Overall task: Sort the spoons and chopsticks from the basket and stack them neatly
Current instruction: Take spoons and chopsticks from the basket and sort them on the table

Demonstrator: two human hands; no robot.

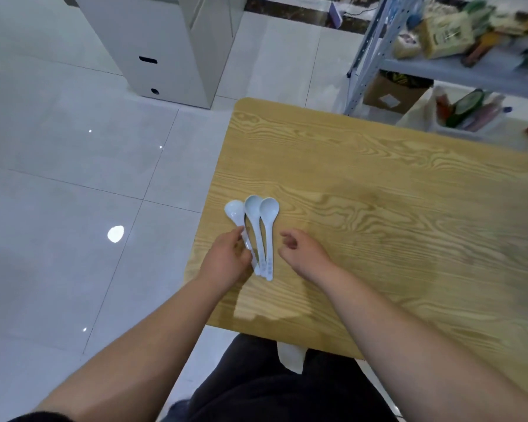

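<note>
The left hand [226, 260] has its fingers [237, 235] pinched on the handle of the left spoon [235, 210], near the left edge of the bench [378, 193]. Just beside it lie the middle spoon [253, 208] and the right spoon [269, 208], bowls pointing away, handles close together. The right hand [302, 251] hovers near them, its fingers loosely curled and holding nothing.

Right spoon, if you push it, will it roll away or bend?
Probably no rolling: the right spoon lies flat on bowl and handle. It looks like stiff, glossy plastic, so it is likely light and may slide on the smooth table.
</note>
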